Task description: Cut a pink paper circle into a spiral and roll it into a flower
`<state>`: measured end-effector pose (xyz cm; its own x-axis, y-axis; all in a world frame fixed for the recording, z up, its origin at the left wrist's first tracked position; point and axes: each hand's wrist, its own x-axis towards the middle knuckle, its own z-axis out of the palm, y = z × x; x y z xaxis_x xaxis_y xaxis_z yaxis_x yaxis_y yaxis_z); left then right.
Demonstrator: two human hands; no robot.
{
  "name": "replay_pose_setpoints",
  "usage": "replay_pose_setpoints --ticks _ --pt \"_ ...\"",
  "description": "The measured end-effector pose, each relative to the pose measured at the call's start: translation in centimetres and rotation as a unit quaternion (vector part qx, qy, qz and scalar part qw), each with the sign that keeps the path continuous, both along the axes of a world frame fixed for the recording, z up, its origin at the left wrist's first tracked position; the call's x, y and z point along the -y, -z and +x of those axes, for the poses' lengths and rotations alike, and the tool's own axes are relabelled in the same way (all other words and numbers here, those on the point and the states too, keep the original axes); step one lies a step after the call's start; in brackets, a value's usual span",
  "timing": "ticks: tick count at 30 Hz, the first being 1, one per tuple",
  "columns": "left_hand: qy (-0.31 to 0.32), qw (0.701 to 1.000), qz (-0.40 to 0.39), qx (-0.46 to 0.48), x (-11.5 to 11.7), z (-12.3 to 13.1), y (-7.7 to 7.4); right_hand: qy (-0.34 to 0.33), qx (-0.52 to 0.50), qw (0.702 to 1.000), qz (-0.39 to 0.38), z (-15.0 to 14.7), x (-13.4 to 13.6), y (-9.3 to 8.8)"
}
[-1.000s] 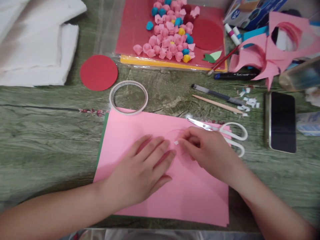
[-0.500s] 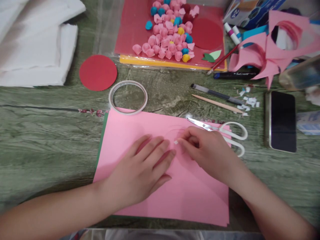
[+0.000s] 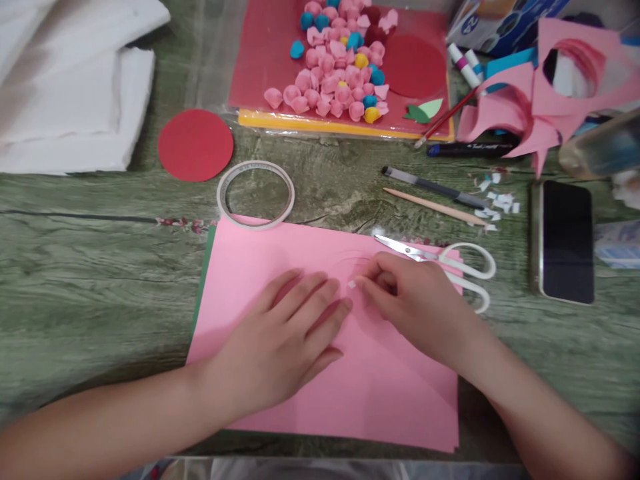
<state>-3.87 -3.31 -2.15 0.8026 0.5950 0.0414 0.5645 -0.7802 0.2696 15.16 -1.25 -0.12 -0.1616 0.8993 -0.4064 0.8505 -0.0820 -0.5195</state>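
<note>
Spread flat on a pink paper sheet [image 3: 310, 400], my left hand [image 3: 285, 340] is open, its fingers pointing right and slightly apart. My right hand [image 3: 420, 303] pinches thumb and forefinger together at a tiny white scrap [image 3: 352, 285], against the paper just off the left fingertips; whether it is tape or paper I cannot tell. Faint curved lines show on the sheet around that spot. Scissors [image 3: 410, 251] with white handles lie partly open just behind the right hand, over the sheet's top edge. A tape roll [image 3: 223, 211] rests at the sheet's upper left corner.
A red paper disc [image 3: 196, 145] lies at left, near white folded sheets [image 3: 65, 100]. Pink and blue rolled paper pieces [image 3: 327, 67] sit on a clear plastic packet behind. At right are a pen [image 3: 435, 189], a wooden stick [image 3: 433, 205], white scraps [image 3: 503, 202] and a phone [image 3: 567, 240].
</note>
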Motion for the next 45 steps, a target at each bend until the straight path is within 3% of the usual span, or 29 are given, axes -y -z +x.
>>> replay_pose_setpoints --ticks 25,35,45 --pt "-0.004 0.999 0.048 -0.022 -0.14 0.44 0.22 0.007 -0.035 0.999 -0.001 0.13 0.0 0.02" --pt "0.0 0.994 0.102 -0.033 0.14 0.75 0.36 0.002 -0.046 0.998 -0.036 0.57 -0.22 -0.31" --pt "-0.001 0.994 0.104 -0.032 0.16 0.75 0.43 0.027 -0.098 0.993 -0.059 0.67 -0.09 -0.48"
